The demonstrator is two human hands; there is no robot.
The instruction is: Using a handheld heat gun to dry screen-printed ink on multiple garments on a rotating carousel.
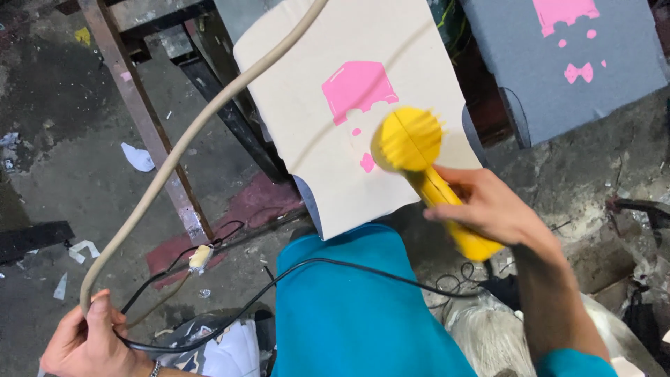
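Note:
My right hand (488, 206) grips the handle of a yellow heat gun (415, 150), whose round head points down at a cream garment (314, 119) stretched on a printing board. A pink print (356, 87) sits on the cream fabric, partly hidden under the gun's head. My left hand (87, 342) at the lower left holds a thick beige hose (188, 139) that arcs up across the picture, together with a thin black cable (314, 264) running toward the gun. My teal shirt (349, 307) fills the lower middle.
A grey garment (558, 91) with a pink print lies on a second board at the upper right. A rusty metal frame (139, 112) stands over the dirty concrete floor (63, 139), which is strewn with paper scraps. Cloth lies by my feet.

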